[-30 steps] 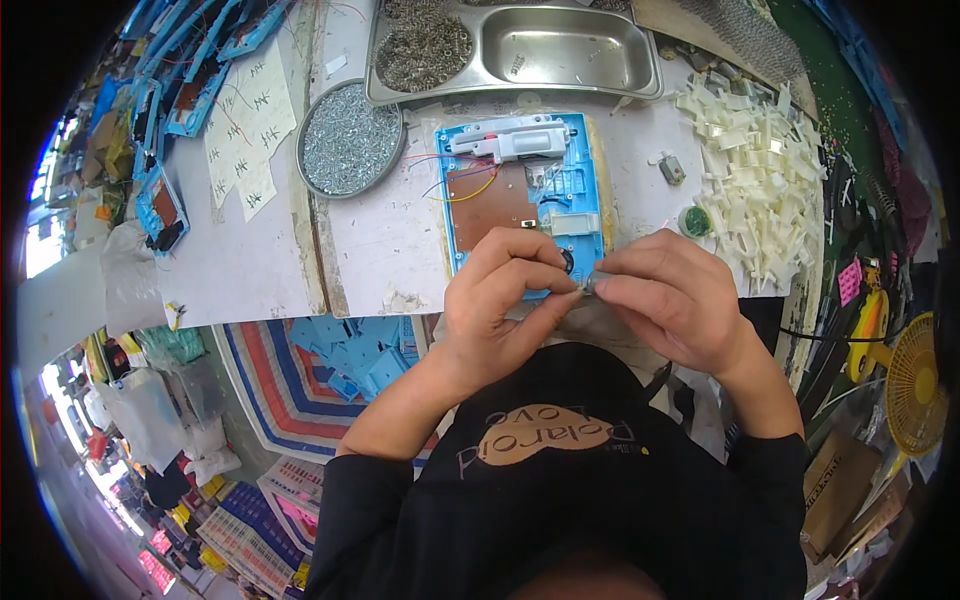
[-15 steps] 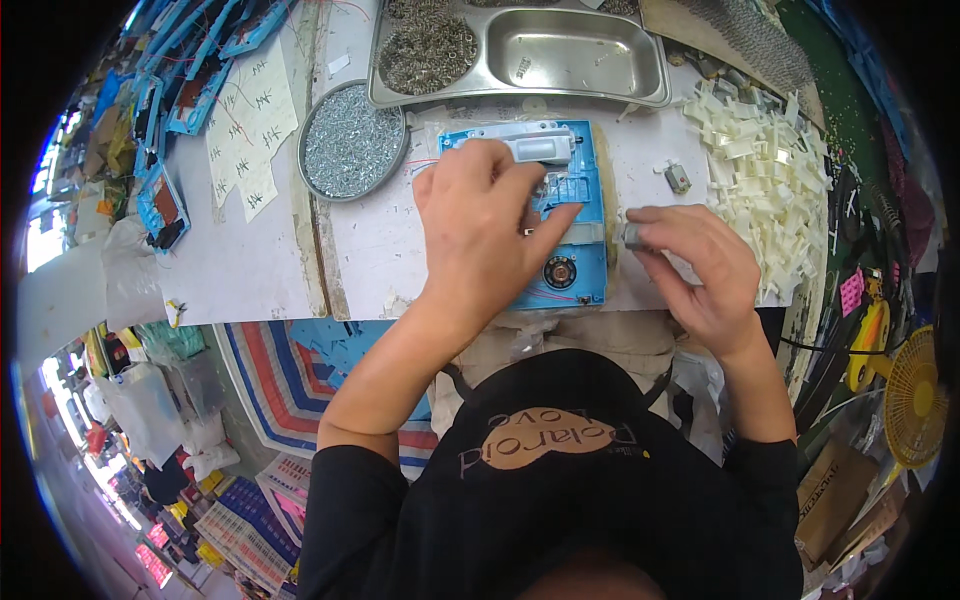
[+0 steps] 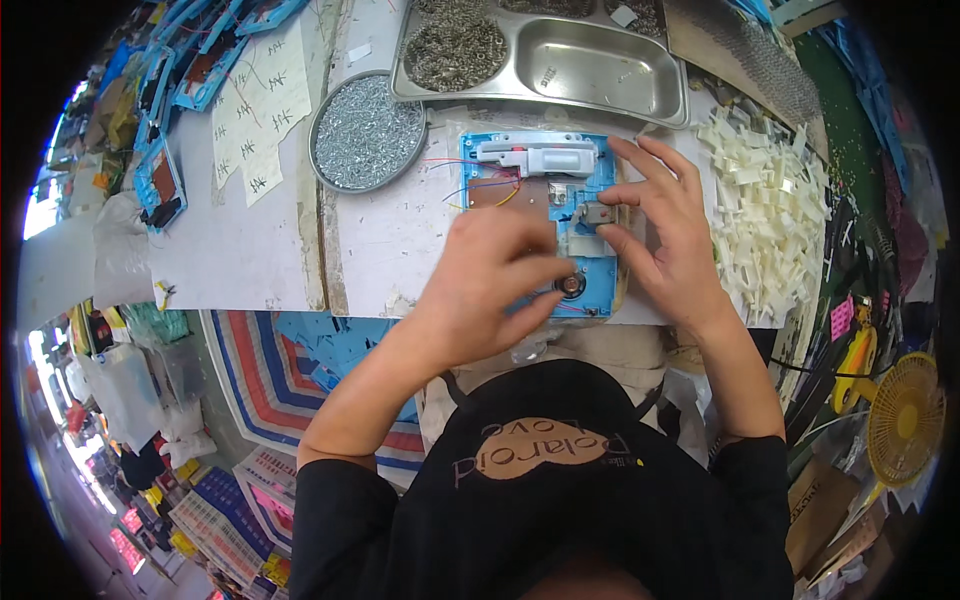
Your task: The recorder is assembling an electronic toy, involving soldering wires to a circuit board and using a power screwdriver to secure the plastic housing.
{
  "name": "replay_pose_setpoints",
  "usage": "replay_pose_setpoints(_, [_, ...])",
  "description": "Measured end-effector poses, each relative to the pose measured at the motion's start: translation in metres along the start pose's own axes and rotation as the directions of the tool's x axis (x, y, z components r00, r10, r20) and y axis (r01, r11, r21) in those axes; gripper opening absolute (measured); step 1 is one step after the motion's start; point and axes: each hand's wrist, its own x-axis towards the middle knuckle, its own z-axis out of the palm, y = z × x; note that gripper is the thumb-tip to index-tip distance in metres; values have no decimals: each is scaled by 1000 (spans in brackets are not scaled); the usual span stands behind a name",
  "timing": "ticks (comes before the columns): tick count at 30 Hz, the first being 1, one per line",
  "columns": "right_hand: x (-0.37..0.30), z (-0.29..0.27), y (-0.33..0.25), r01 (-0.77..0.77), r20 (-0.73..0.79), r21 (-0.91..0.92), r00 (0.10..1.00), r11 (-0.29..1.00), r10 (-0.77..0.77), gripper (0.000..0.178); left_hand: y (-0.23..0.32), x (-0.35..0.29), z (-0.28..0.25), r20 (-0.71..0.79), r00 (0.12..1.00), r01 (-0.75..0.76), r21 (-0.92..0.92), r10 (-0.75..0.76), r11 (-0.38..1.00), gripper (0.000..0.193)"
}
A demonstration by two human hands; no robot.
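Gripped a small grey motor [image 3: 598,213] in the right hand [image 3: 665,240], thumb on the near side, fingertip on the far side, right over the right-hand part of an open blue casing [image 3: 601,271]! Couldn't tell whether touching the plastic. Held the left hand [image 3: 493,280] across the casing's near left part, fingers part curled, blurred; couldn't tell whether gripping anything. Saw plenty inside that casing: brown board [image 3: 535,195], white housing [image 3: 565,160] along the far edge, round black speaker [image 3: 572,287] toward the near right corner, thin coloured wires [image 3: 519,177] trailing out leftward. Then on to the containers! Spotted a round metal dish [image 3: 371,191] on the table [image 3: 250,262], left of the casing, heaped with tiny silvery screws [image 3: 368,130]. Looked beyond to a steel compartment tray [image 3: 652,113]: springs [image 3: 455,55] packed in the round left hollow, a tiny dark clump [image 3: 547,76] in the big right one. Glanced right to a heap of white plastic pieces [image 3: 765,215], loose on the table. Found blue parts [image 3: 312,350] below, lying in a striped sack [image 3: 262,388].
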Motion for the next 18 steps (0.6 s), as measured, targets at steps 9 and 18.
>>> replay_pose_setpoints(9, [12,-2,-6,-50,81,-114,995,992,60,23,-26,-16,-1,-154,986,123,366,-70,923,17])
replay_pose_setpoints(18, [24,-5,-4,-22,162,-199,985,980,55,21,-16,3,2,-102,994,-21,232,46,973,18])
